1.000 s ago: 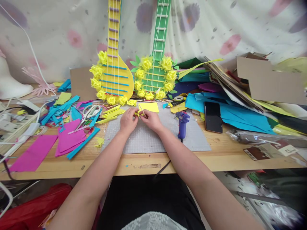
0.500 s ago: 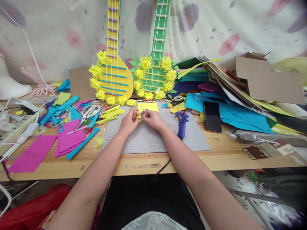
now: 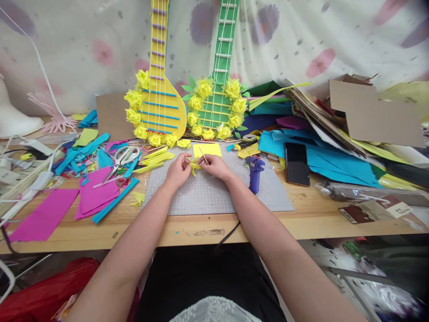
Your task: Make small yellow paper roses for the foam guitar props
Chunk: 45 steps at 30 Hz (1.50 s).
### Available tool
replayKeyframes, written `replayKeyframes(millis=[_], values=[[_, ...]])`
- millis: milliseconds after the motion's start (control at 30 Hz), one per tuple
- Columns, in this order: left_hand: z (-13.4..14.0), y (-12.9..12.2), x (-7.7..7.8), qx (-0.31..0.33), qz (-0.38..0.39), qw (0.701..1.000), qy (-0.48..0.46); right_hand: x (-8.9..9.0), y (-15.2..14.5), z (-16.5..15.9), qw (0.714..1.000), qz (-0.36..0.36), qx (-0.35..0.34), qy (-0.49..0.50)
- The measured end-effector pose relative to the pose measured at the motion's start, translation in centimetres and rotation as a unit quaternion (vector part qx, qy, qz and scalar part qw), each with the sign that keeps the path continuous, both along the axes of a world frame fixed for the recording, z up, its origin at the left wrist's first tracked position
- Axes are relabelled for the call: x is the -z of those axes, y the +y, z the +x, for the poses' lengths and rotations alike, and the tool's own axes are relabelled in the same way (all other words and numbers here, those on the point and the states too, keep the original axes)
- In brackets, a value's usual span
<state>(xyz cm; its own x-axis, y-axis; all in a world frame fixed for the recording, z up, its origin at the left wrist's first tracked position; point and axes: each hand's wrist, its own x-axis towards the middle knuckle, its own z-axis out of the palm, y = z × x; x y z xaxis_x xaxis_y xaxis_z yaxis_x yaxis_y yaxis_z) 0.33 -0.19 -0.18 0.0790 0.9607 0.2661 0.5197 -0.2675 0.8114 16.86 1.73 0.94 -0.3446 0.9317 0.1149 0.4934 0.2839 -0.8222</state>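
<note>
Yellow paper piece (image 3: 193, 166) now lower between both hands (image 3: 197, 169).

A purple glue gun (image 3: 254, 172) stands at the right side of the grey cutting mat (image 3: 214, 197). Right of the mat lies a black phone (image 3: 296, 163); left of it, white scissors (image 3: 123, 159) and pink paper sheets (image 3: 97, 194).

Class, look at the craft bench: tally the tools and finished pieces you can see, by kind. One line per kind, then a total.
Paper guitars, one yellow and one green: 2
Scissors: 1
Glue gun: 1
Phone: 1
Cutting mat: 1
Total: 6
</note>
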Motion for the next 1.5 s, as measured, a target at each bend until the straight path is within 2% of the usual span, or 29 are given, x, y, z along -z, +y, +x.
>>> replayKeyframes(millis=[200,433,767,900,1033,1100,1200,1500], values=[[0.0,0.1,0.3,0.009,0.004,0.999,-0.044,0.2,-0.1,-0.1,1.000,0.002,-0.030,0.008],[0.2,-0.2,-0.1,0.038,-0.057,0.991,-0.116,0.6,0.1,-0.3,0.999,0.021,-0.045,-0.018],[0.3,0.0,0.0,0.027,-0.067,0.987,-0.141,0.8,0.3,-0.3,0.999,-0.001,-0.048,-0.009],[0.3,0.0,0.0,0.038,-0.069,0.984,-0.157,0.3,0.1,-0.3,0.999,-0.004,-0.037,-0.005],[0.3,0.0,0.0,0.054,-0.076,0.984,-0.154,-0.9,-0.2,0.2,1.000,0.019,-0.010,0.006],[0.3,0.1,0.0,0.052,-0.083,0.982,-0.162,-1.3,-0.1,0.6,0.998,0.054,0.027,-0.016],[0.2,0.1,-0.1,0.042,-0.081,0.978,-0.188,-1.2,0.2,0.8,0.993,0.100,0.044,-0.054],[0.3,0.2,-0.3,0.021,-0.064,0.975,-0.210,-0.7,-0.4,-0.5,0.990,0.085,0.003,-0.116]])
